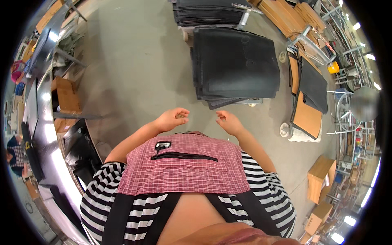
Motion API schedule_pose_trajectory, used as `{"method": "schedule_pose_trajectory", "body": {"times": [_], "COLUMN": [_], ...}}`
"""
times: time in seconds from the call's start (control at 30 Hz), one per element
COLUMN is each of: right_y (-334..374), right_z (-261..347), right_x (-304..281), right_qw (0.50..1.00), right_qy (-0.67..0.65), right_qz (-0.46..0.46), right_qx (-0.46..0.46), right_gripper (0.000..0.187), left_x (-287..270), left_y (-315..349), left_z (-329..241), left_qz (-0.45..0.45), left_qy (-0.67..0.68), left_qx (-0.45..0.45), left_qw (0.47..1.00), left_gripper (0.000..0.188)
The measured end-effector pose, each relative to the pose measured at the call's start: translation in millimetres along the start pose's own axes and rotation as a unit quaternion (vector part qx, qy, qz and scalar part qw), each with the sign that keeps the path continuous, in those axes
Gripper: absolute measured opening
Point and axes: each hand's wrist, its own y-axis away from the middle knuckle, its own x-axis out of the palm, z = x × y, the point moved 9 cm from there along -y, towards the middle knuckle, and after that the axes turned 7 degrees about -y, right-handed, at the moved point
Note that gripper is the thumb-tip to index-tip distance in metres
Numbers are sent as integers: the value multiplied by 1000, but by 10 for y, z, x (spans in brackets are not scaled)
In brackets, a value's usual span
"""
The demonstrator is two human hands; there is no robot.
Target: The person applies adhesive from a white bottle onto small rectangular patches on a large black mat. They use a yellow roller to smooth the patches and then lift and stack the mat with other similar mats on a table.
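Note:
Both of my hands hang in front of my red checked apron (192, 163), a short gap between them. My left hand (172, 119) holds nothing; its fingers reach inward, slightly bent, with the thumb apart. Across from it, my right hand (229, 122) is empty too, its fingers loosely curled and separate. Nearest to the right hand is a stack of black sheets (237, 61) on a low wheeled trolley, just ahead and not touched. Behind it stands a second pile of black sheets (208, 14).
To the right, a low cart carries black and brown boards (308, 114); a metal-framed trolley (312, 45) and stool (345, 112) stand beyond. A long shiny table (47, 122) runs along the left, cardboard boxes (67, 96) beneath it. Another person (17, 157) is at the far left.

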Motion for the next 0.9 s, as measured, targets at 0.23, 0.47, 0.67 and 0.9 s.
{"method": "schedule_pose_trajectory", "body": {"times": [0.23,0.47,0.67,0.9], "right_y": [27,541,315,-719], "right_z": [-960,-2574,-3122,-3165], "right_x": [-326,2,104,-531], "right_qw": [986,913,889,918], "right_qy": [-122,-191,-195,-188], "right_qz": [-49,-148,-144,-19], "right_qx": [106,329,388,348], "right_gripper": [46,46,47,44], "left_x": [-62,-777,-1773,-2438], "left_y": [-2130,-4482,-5773,-6788], "left_z": [112,672,416,-255], "left_qz": [79,7,-22,-91], "left_qy": [52,-135,-412,-488], "left_qx": [-39,30,-24,-80], "left_qw": [995,990,911,864], "left_gripper": [46,43,43,51]}}
